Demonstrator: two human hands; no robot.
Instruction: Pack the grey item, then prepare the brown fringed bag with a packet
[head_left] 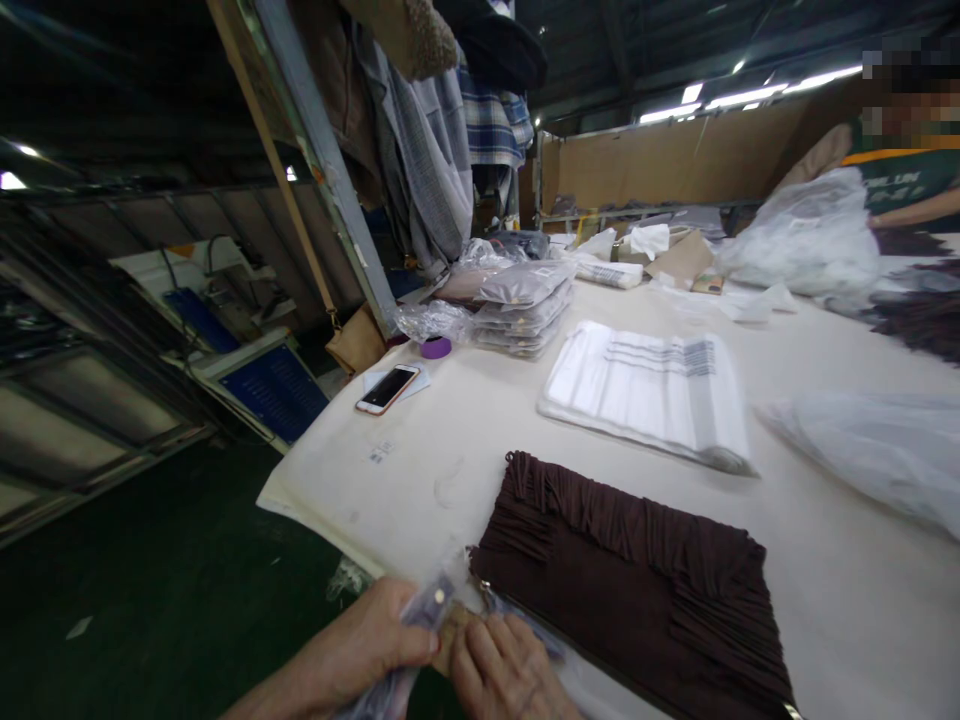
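At the near edge of the table, my left hand (382,630) is closed with thumb and fingers on a crumpled clear plastic bag (431,605). My right hand (510,665) is right beside it, fingers curled down, with the plastic showing on both sides of it. A small tan patch between the two hands is too blurred to name. Just beyond and to the right lies a folded dark brown fringed textile (615,580), flat on the white-covered table (397,500). Small shiny bits show at its near corners.
Behind are a folded white striped cloth (645,390), a stack of bagged items (525,305), a phone (388,389) and purple tape (435,347). Loose plastic (870,440) lies right. Garments (420,140) hang from a metal post (330,170). A co-worker (907,190) stands far right.
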